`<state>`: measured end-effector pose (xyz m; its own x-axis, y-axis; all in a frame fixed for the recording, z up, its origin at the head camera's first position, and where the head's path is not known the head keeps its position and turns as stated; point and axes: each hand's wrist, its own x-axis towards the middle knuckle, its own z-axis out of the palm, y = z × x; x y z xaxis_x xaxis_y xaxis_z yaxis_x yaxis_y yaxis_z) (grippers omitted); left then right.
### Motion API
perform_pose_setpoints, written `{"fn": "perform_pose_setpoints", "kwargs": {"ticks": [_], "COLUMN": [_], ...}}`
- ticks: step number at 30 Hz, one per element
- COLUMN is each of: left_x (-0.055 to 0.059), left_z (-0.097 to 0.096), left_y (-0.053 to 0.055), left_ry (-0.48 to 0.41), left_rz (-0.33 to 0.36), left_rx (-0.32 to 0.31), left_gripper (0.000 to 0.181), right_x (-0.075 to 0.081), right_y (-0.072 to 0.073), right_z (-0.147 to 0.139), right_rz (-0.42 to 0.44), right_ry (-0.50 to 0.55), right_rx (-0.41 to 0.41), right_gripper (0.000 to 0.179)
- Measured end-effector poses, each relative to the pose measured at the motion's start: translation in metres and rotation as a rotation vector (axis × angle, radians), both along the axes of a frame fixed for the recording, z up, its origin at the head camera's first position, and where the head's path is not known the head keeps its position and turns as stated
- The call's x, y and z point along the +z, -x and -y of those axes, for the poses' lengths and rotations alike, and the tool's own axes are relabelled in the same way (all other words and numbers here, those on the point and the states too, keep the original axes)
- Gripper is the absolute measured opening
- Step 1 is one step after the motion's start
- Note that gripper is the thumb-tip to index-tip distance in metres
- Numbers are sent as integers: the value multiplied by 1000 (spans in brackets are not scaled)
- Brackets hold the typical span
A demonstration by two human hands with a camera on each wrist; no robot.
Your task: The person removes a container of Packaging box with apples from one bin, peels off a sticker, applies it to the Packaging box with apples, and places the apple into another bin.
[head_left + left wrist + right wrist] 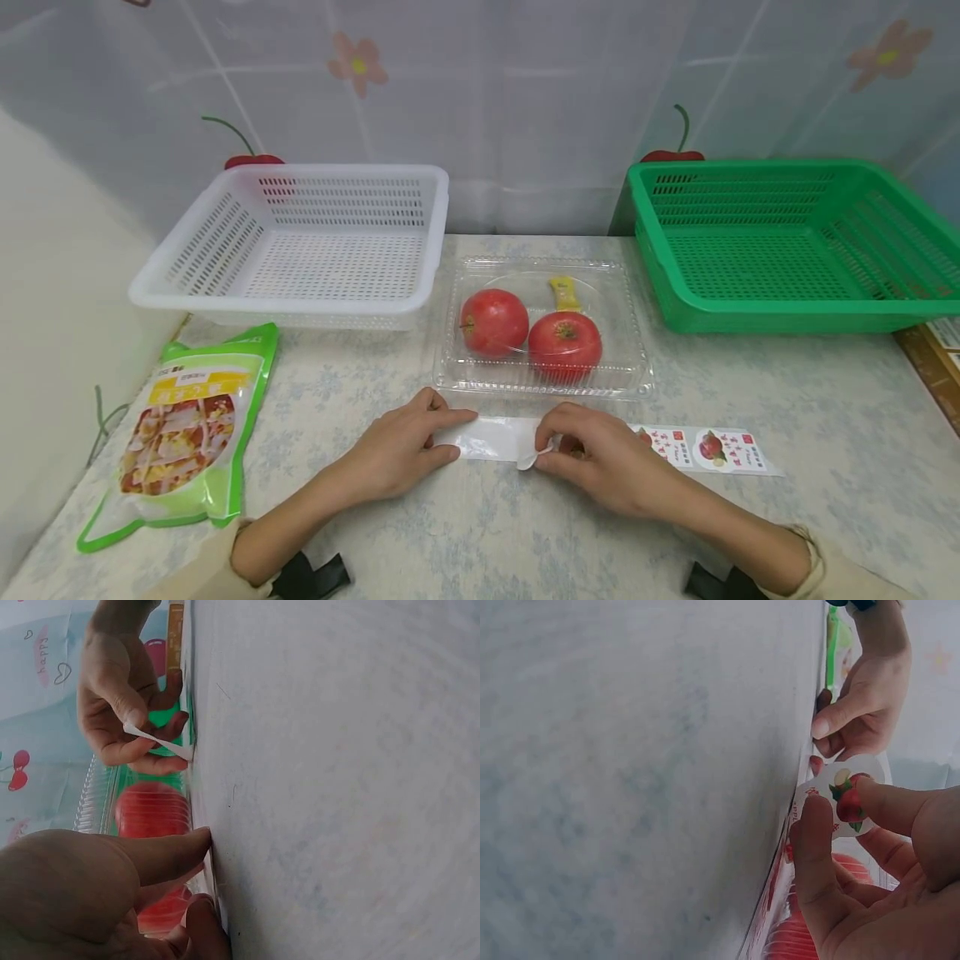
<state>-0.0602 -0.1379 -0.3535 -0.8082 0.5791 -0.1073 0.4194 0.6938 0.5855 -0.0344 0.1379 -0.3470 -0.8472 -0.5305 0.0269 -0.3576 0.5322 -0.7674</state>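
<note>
On the table lies a strip of label backing (487, 439), bare and shiny at its left part, with apple stickers (723, 450) still on its right part. My left hand (401, 450) rests at the strip's left end, thumb and index finger extended and pressing its edges. Between thumb and fingers my right hand (611, 458) pinches one sticker (845, 780), printed with a red apple, lifted and partly curled. Just beyond the strip sits a clear plastic box (540, 387) holding two red apples (495, 322) and a small yellow packet (565, 294).
A white basket (300, 308) stands at the back left, a green basket (810, 315) at the back right. The green-edged food bag (183, 425) lies at the left. Behind the table hangs a patterned curtain (525, 100).
</note>
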Motion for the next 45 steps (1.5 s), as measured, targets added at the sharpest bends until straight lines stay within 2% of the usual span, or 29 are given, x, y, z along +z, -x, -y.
{"fn": "perform_pose_setpoints", "kwargs": {"ticks": [9, 15, 25, 32, 34, 37, 40, 45], "left_x": [0, 0, -1, 0, 1, 3, 4, 4], "left_z": [1, 1, 2, -1, -2, -2, 0, 6], "left_y": [1, 1, 1, 2, 3, 2, 2, 6], "left_ry": [1, 7, 4, -12, -13, -15, -30, -116], "left_rz": [-2, 8, 32, 41, 39, 41, 54, 72], "left_rx": [2, 7, 22, 29, 28, 34, 32, 5], "left_gripper": [42, 43, 43, 42, 42, 42, 42, 40], "right_x": [0, 3, 21, 40, 47, 56, 61, 62], "right_y": [-2, -6, -7, -1, 3, 13, 29, 59], "right_z": [-7, -15, -24, -23, -22, -20, -15, -8], "right_rz": [-61, -47, 32, -75, -108, -151, -186, -182], "right_ry": [23, 73, 144, 271, 303, 335, 342, 302], "right_rx": [-9, -19, -145, -276, -322, -345, -340, -347], "right_gripper": [25, 28, 29, 27, 25, 22, 16, 10]}}
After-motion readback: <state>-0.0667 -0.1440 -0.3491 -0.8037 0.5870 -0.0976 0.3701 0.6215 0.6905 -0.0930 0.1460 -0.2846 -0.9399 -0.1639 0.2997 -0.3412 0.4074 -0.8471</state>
